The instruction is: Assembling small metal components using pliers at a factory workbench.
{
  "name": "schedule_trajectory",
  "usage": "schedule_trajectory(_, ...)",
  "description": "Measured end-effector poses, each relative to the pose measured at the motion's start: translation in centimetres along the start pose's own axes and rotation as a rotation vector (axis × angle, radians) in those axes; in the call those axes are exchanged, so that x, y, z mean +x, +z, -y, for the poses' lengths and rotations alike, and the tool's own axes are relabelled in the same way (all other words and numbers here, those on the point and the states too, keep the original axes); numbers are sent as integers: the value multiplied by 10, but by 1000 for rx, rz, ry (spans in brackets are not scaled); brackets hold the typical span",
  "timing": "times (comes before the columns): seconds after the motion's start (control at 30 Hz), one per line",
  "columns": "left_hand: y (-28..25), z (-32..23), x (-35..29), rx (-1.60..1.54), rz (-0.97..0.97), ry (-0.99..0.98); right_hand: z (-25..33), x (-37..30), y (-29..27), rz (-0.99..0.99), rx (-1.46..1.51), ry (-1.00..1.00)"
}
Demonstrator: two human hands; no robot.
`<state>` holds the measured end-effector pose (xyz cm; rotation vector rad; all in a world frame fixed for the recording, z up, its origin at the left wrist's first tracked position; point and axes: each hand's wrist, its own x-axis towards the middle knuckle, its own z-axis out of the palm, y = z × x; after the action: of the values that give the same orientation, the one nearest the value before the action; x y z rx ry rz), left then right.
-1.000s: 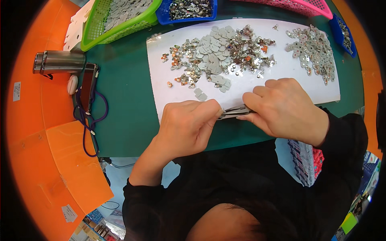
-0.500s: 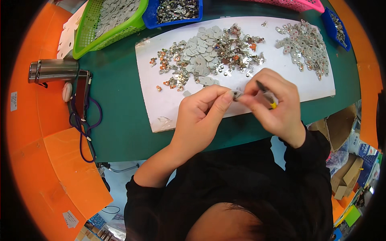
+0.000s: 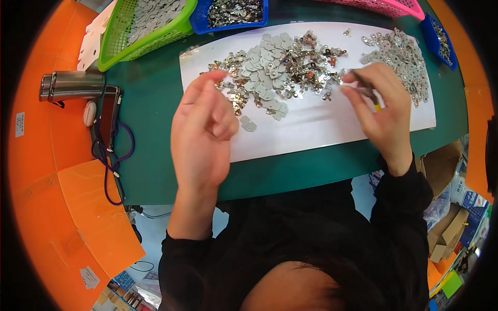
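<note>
Your left hand [image 3: 205,127] is hovering over the left edge of the white sheet [image 3: 301,129], its fingers curling loosely, with the thumb and forefinger lying close together. Motion is blurring these fingertips, so you cannot tell whether they are pinching a part. Your right hand [image 3: 386,106] is closing around a dark hand tool [image 3: 369,89] with a yellow section, keeping it angled between thumb and fingers above the right half of the sheet. The tool's tip is blurring and its contact with any part cannot be told.

Between your hands, a pile of grey plates [image 3: 267,59] is lying on the sheet. Small silvery and orange-brown parts [image 3: 311,65] are adjoining it on the right, and brassy fittings [image 3: 238,98] are adjoining it on the left, near your left fingertips. A loose grey plate [image 3: 248,123] is lying just beside your left hand. A separate pile of flat metal parts [image 3: 402,62] is lying beyond your right hand.

The green table [image 3: 150,171] is supporting the sheet. A green basket [image 3: 111,46] and a blue bin [image 3: 199,23] are standing behind it.
</note>
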<state>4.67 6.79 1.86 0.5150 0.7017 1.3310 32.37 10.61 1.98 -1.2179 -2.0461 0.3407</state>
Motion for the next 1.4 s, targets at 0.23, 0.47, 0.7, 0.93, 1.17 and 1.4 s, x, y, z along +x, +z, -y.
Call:
schedule_trajectory(0.23, 10, -10, -11, -113, -227, 17, 15, 46, 53, 121, -83, -362)
schedule_trajectory(0.47, -14, -11, -19, -206, -130, -6, 12, 59, 69, 148, -183, -403)
schedule_trajectory(0.7, -11, -3, -11, -133, -113, -56, 11, 60, 75, 124, -148, -418)
schedule_trajectory(0.93, -28, -5, -21, -4, -107, 62, 7, 70, 16, -5, -74, -396)
schedule_trajectory(1.17, -5, 2, -23, 931, -205, 145, -40, 16, -35, -23, -434, -27)
schedule_trajectory(1.4, -11, 21, -24, 1628, -119, 389, -46, 1, -45, 115, -164, 257)
